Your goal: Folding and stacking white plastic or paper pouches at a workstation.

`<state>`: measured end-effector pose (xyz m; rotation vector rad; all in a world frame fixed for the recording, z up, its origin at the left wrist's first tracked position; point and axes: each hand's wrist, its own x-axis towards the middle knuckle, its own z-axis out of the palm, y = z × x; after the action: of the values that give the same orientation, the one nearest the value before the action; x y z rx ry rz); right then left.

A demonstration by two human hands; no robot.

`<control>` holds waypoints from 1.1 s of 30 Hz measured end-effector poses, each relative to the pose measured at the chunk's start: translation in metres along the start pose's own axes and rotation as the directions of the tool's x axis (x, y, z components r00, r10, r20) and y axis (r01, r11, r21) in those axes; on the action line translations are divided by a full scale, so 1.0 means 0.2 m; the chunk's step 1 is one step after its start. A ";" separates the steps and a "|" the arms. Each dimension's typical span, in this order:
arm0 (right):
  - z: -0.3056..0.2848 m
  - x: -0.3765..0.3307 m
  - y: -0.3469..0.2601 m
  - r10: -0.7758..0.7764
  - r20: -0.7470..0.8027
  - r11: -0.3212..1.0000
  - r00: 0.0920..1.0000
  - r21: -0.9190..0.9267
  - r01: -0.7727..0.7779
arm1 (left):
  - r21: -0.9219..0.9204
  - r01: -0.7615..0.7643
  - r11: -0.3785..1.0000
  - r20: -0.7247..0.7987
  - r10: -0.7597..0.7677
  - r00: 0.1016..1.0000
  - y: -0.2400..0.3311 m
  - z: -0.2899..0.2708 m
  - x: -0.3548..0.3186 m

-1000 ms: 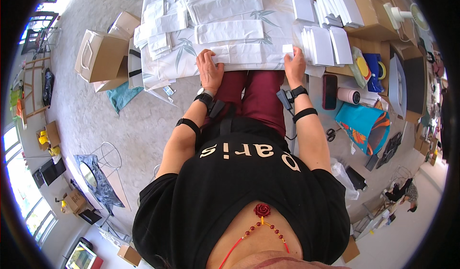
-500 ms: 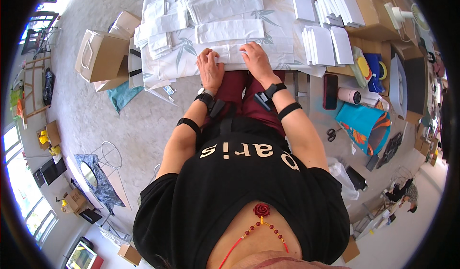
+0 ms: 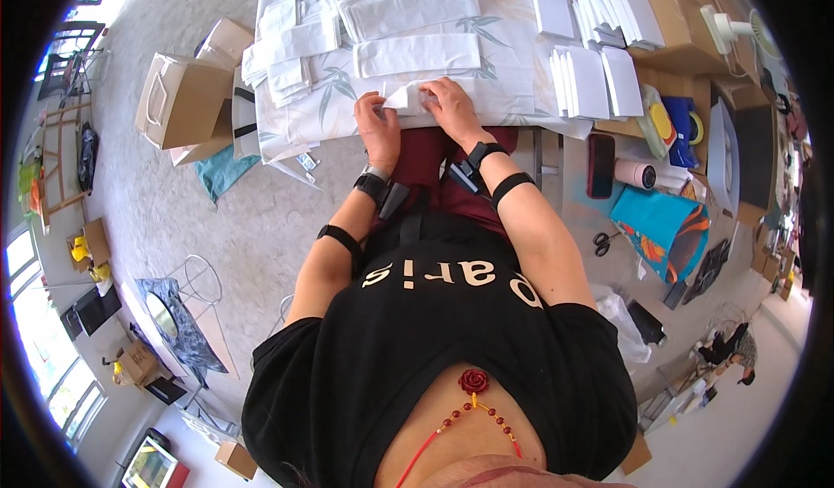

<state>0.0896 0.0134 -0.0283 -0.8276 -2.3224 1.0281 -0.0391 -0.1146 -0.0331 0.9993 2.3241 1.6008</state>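
Hands close together at near edge of the cloth-covered table (image 3: 486, 32), both on one folded white paper piece (image 3: 408, 97). Left hand (image 3: 378, 115) has fingers curled, pinching the paper's left end; right hand (image 3: 452, 106) lies flatter, fingers pressing its right part. Paper sits on the leaf-print cloth just ahead of the person's knees. Flat white paper bags (image 3: 417, 54) lie stacked just beyond. Upright white stacks (image 3: 591, 80) to the right, brown paper bag (image 3: 178, 97) on floor left, scissors (image 3: 601, 243) on floor right.
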 end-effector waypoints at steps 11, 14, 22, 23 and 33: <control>-0.02 0.00 -0.02 -0.018 0.042 0.996 0.999 -0.089 0.022 | -0.603 0.501 0.621 0.216 -0.478 0.852 0.07 -0.01 0.04; -0.03 0.01 -0.04 -0.013 0.048 0.994 0.999 -0.108 0.018 | -0.609 0.549 0.573 0.315 -0.460 0.830 0.06 0.01 0.04; -0.03 0.01 -0.02 -0.036 0.063 0.990 0.997 -0.137 0.044 | -0.655 0.546 0.523 0.372 -0.407 0.835 0.08 0.08 0.04; -0.03 0.01 -0.02 -0.036 0.067 0.989 0.997 -0.141 0.045 | -0.656 0.546 0.522 0.369 -0.408 0.835 0.08 0.08 0.04; -0.05 0.02 -0.02 0.003 0.108 0.994 0.994 -0.112 0.009 | -0.573 0.503 0.647 0.376 -0.338 0.863 0.09 0.14 0.05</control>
<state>0.0903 0.0186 -0.0179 -0.8296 -2.4915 0.9698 -0.0268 -0.0833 -0.0270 0.3947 1.4664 1.7551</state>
